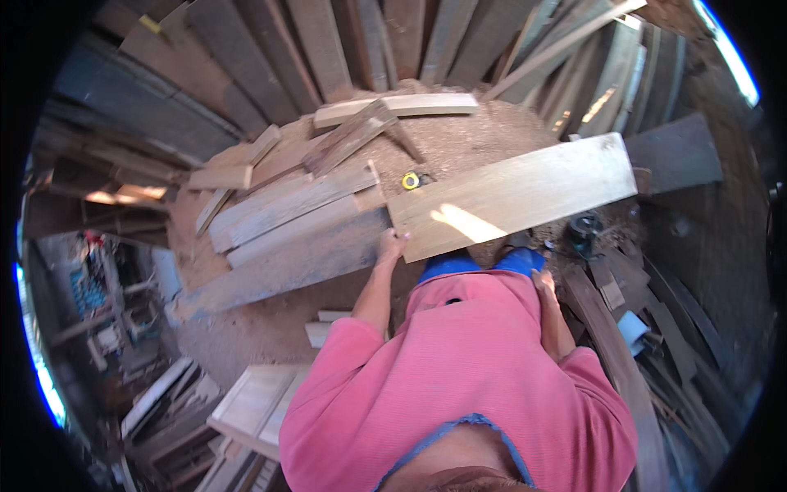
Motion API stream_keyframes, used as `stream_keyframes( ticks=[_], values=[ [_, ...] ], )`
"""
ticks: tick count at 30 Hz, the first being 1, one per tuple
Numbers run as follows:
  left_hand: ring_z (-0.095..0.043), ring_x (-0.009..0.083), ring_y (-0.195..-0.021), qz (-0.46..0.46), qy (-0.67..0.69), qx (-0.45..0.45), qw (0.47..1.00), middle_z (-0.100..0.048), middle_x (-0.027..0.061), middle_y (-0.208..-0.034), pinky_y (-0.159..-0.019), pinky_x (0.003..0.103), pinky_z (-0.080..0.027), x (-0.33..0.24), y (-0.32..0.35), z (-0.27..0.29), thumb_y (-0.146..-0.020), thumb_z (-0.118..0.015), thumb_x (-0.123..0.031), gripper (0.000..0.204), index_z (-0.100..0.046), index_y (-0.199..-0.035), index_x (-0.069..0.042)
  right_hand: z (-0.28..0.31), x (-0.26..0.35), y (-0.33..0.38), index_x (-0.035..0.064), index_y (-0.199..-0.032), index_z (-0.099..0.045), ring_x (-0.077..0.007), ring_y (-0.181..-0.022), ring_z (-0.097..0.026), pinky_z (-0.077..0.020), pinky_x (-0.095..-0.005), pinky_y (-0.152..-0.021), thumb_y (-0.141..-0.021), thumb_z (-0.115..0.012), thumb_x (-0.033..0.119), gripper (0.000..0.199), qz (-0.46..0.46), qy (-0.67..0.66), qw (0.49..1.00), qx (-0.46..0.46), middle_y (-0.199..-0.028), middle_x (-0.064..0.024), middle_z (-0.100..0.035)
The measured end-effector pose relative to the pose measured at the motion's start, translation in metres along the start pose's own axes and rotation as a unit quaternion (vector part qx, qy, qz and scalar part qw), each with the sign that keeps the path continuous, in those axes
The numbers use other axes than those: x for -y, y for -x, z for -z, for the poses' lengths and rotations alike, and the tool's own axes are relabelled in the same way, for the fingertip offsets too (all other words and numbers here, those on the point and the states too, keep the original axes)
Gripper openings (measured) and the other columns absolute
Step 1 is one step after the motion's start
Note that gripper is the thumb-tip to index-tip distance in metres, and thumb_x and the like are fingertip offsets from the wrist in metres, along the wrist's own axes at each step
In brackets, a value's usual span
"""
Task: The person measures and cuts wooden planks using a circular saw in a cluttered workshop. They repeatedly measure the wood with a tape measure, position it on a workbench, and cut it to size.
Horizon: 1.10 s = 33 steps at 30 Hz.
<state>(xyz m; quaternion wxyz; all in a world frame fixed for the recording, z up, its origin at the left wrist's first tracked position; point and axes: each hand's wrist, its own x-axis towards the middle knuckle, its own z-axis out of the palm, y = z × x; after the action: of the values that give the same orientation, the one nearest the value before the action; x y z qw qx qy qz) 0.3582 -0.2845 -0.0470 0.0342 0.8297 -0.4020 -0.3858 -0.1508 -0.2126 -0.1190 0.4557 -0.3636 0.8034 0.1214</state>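
A wide pale wooden board (533,189) lies slanted in front of me, with a bright patch of sunlight on it. My left hand (393,244) is closed on its left end, near the lower corner. Under that end runs a long grey, weathered plank (287,271). My right hand (543,281) hangs beside my blue-clothed right leg, below the board's near edge; its fingers are too small and blurred to make out. Just beyond the board sits a yellow and black tape measure (411,180) on the sawdust.
Long planks (320,49) lean in a row at the back. Shorter boards (295,205) lie at left, with a pale beam (398,108) behind them. A dark power tool (584,234) stands by the right leg, near wood scraps (631,279). A pale panel (258,402) lies at lower left.
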Motion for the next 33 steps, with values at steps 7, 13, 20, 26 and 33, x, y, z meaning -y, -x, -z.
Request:
stream_keyframes(
  ticks=[7, 13, 20, 26, 33],
  values=[
    [-0.063, 0.0250, -0.065, -0.017, 0.073, 0.014, 0.997, -0.067, 0.0159, -0.072, -0.065, 0.044, -0.051, 0.034, -0.022, -0.004, -0.092, -0.078, -0.036, 0.040, -0.067, -0.084, 0.001, 0.186, 0.205, 0.166, 0.0025, -0.122, -0.073, -0.0096, -0.084, -0.060, -0.0531, -0.0277, -0.078, -0.110, -0.056, 0.032, 0.036, 0.353, -0.535, 0.767, -0.022, -0.102, -0.0014, -0.070],
    [-0.062, 0.0209, -0.065, -0.052, 0.157, 0.067, 0.984, -0.068, 0.0083, -0.074, -0.060, 0.040, -0.051, 0.042, -0.026, -0.005, -0.092, -0.079, -0.034, 0.038, -0.069, -0.090, 0.002, 0.314, 0.262, 0.435, -0.0063, -0.133, -0.065, -0.0213, -0.098, -0.060, -0.0456, -0.0371, -0.089, -0.107, -0.054, 0.055, 0.067, 0.822, -0.317, 0.442, -0.172, -0.112, -0.0139, -0.069],
    [-0.068, 0.0231, -0.080, -0.120, 0.139, 0.034, 0.982, -0.075, 0.0145, -0.089, -0.073, 0.040, -0.055, 0.056, -0.018, -0.015, -0.090, -0.078, -0.033, 0.037, -0.072, -0.097, 0.003, 0.308, 0.261, 0.570, 0.0044, -0.136, -0.063, -0.0208, -0.108, -0.056, -0.0430, -0.0385, -0.088, -0.104, -0.055, 0.062, 0.066, 0.963, -0.176, 0.199, -0.042, -0.119, -0.0111, -0.068],
    [-0.071, 0.0263, -0.092, -0.133, 0.133, -0.001, 0.982, -0.076, 0.0185, -0.098, -0.085, 0.043, -0.056, 0.061, -0.036, -0.031, -0.090, -0.078, -0.033, 0.042, -0.072, -0.109, 0.004, 0.319, 0.246, 0.595, 0.0041, -0.132, -0.064, -0.0209, -0.106, -0.057, -0.0436, -0.0385, -0.088, -0.103, -0.057, 0.060, 0.064, 0.971, -0.148, 0.187, -0.034, -0.116, -0.0103, -0.068],
    [-0.074, 0.0294, -0.085, -0.177, 0.197, 0.042, 0.963, -0.077, 0.0221, -0.099, -0.077, 0.043, -0.059, 0.060, -0.043, -0.028, -0.087, -0.080, -0.030, 0.044, -0.072, -0.110, 0.006, 0.313, 0.219, 0.612, 0.0037, -0.127, -0.064, -0.0210, -0.103, -0.058, -0.0443, -0.0385, -0.087, -0.102, -0.060, 0.059, 0.060, 0.980, -0.106, 0.167, -0.023, -0.113, -0.0094, -0.068]
  ],
)
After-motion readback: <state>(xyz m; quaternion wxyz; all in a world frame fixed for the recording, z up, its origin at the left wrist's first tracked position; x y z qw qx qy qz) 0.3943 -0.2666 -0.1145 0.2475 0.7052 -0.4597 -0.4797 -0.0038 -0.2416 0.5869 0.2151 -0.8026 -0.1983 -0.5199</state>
